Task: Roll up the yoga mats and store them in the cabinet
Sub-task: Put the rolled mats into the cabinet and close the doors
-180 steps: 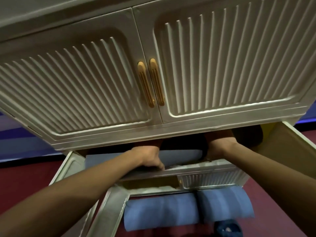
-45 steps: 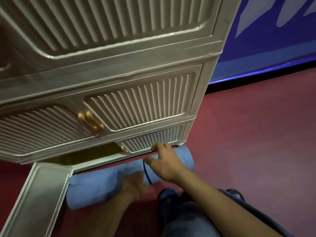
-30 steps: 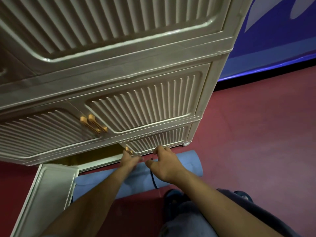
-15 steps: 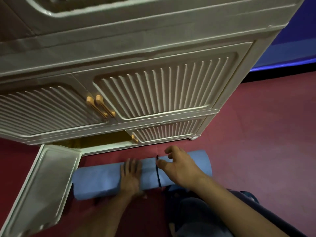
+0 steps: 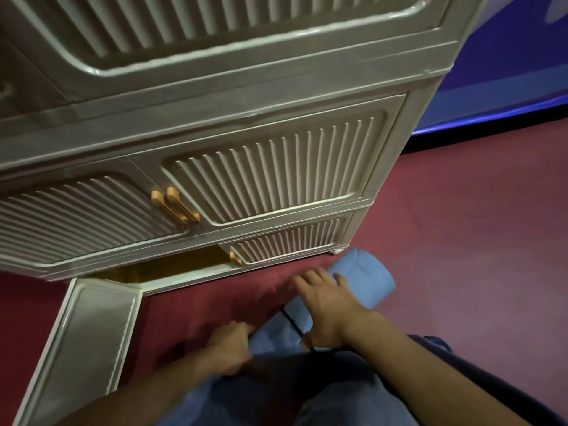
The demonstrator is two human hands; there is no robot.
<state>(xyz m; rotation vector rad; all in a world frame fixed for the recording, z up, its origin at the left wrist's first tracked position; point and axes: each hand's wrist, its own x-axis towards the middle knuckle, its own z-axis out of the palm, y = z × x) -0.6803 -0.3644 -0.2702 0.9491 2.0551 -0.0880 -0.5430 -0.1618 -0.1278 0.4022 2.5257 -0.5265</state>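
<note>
A rolled blue yoga mat, bound by a thin black strap, lies slanted on the red floor in front of the cream cabinet. My right hand lies over the roll's middle with fingers curled around it. My left hand grips the roll's near end, which is hidden behind my knee. The bottom compartment stands open on its left half, with its left door swung out toward me. Its right door is closed.
The doors above are closed, with gold handles at their middle. My knees in blue trousers fill the bottom of the view. A blue wall stands to the right, with red floor in front of it.
The mat has turned from lying parallel to the cabinet to slanting, its left end pulled toward me. Both hands have shifted along with it.
</note>
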